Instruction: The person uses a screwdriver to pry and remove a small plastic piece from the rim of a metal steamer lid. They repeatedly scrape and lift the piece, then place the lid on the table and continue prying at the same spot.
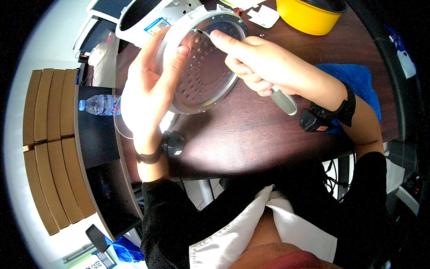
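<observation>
My left hand [150, 87] is closed on the left side of a round white lid [208, 67] with a dimpled metal inner plate, its thumb over the rim. The lid stands tilted above the table, its inner side toward me. In my right hand [264, 62] is a screwdriver [284, 102] with a grey and white handle, the fingers wrapped around it. Its thin shaft points left, and the tip meets the lid's upper rim near my left fingers. Whether the tip sits in a screw is too small to tell.
Behind the lid stands a white appliance body [139, 20] with a sticker. A yellow pot [309, 18] and a white plastic piece [264, 17] lie at the back of the dark wooden table [224, 143]. A blue cloth [358, 83] is on the right, a water bottle [101, 105] left.
</observation>
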The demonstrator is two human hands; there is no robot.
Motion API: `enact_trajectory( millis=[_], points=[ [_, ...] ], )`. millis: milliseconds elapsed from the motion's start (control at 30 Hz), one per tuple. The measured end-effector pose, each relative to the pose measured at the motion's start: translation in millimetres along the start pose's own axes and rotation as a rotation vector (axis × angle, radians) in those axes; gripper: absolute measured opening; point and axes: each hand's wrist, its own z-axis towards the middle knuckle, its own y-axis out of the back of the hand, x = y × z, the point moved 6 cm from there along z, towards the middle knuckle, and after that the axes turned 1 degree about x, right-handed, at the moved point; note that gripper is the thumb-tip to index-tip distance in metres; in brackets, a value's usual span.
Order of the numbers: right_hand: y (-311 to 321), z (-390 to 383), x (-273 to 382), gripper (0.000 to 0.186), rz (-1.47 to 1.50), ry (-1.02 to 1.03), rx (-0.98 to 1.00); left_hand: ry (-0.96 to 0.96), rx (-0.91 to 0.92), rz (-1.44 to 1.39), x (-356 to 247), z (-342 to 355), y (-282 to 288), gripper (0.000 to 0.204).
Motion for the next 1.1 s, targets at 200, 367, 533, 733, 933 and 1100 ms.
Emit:
enact_trajectory(
  millis=[200,367,533,733,933,1100],
  points=[
    [-7.1,-2.4,-5.1,0.062,0.109,-0.075,0.046,-0.015,-0.005,0.062,-0.2,-1.6,-0.3,0.052],
    [-9.5,-5.1,-10.0,0.063,0.185,-0.149,0.083,-0.073,-0.05,0.259,-5.2,-4.2,-2.9,0.05],
    [18.9,1.8,21.9,0.068,-0.832,0.498,-0.454,-0.082,-0.028,0.187,-4.7,-4.8,0.1,0.049],
    [28.8,-30.2,68.8,0.053,-1.153,0.908,-0.574,-0.072,-0.012,0.184,-4.8,-0.2,-1.7,0.048],
    [25.3,-9.9,50.7,0.042,-0.363,0.483,-0.246,-0.098,-0.042,0.207,-1.9,-1.3,-1.3,0.048],
    [18.0,4.9,22.8,0.029,-0.29,0.575,-0.291,-0.058,-0.012,0.277,-12.6,-5.9,-7.7,0.045]
  ],
)
